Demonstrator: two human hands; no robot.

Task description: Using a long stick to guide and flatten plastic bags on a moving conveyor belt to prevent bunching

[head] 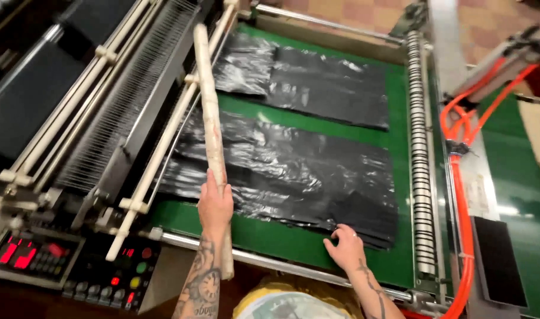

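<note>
Green belt of a bag-making machine carries everything here, framed by metal rails. On it lie two stacks of glossy black plastic bags: the bigger near stack spreads across the middle of the belt up to its near right corner, the far stack sits toward the far edge, a strip of bare green between them. Along the right edge runs a ribbed roller, with orange hoses just beyond it. Left of the belt, a comb of thin wires and cream bars. At the near left corner, a control panel with red lit readouts and coloured buttons.

A long pale stick, wrapped in worn tape, stands tilted over the left edge of the belt, top end pointing to the far side. Left hand, grip clenched around the lower part of the stick, short end poking out below the fist. Right hand, grip released, fingers spread, fingertips touching the near right corner of the near stack. Both forearms tattooed. Below the near edge, a yellow-white sack, partly cut off.
</note>
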